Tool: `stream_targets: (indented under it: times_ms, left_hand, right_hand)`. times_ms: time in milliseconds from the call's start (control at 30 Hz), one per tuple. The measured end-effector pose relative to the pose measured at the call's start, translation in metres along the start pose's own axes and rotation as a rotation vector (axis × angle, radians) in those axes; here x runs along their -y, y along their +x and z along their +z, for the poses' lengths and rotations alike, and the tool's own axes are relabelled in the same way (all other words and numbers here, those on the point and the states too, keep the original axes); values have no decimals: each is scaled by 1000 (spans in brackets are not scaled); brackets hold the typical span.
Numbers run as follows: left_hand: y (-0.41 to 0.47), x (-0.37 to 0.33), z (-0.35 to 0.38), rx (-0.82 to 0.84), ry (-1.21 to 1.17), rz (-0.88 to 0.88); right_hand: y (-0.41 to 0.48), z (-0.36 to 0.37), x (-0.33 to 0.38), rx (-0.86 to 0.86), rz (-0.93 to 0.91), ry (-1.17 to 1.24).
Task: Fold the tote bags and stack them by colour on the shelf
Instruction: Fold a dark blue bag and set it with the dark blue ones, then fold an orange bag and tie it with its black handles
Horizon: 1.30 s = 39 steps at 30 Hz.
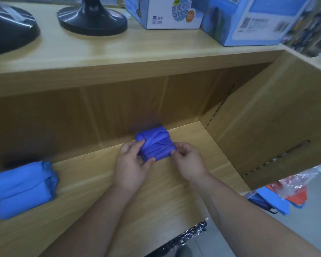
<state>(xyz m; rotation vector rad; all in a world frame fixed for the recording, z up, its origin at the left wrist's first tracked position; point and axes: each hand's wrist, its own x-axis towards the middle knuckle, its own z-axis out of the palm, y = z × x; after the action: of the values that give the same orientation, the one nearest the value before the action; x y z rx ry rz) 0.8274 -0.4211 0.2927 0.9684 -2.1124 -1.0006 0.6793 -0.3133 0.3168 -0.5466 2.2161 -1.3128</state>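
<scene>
While at shelf (93,182), purple bag (155,143) between left hand (131,164), right hand (187,160): tight two-sided grip.

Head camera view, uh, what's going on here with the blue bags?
A person is handling a folded dark blue bag near the back of the shelf. The left hand and right hand pinch its two sides. A stack of folded lighter blue bags lies on the shelf to the left. A pile of more bags, apparently unfolded, lies on the floor at right.
</scene>
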Motion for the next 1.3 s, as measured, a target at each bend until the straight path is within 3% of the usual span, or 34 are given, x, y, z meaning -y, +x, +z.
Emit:
stream_targets:
  times_ms: [133,300,467,700,833,1000,1300]
  left_hand:
    - [-9,-14,-4,-57,191,37]
    - [-38,-57,8,-131,267,309]
    - [-91,-123,90,258,127,498]
    - [-188,-214,259,764,230,645]
    - [-215,-259,371,918,361,564]
    - [-213,-308,472,1015,525,353]
    - [-142,-330,642,1017,695,229]
  right_hand:
    - [-21,-31,-7,24,-65,29]
    - [-66,-110,-42,69,-114,-75]
    - [-112,-216,-105,-4,-82,-93]
    - [-152,-400,-254,-96,135,-149]
    - [-168,-501,-346,-169,319,-219]
    - [-171,-598,-411,-242,497,-250]
    - [-66,-693,-479,-243,628,-268]
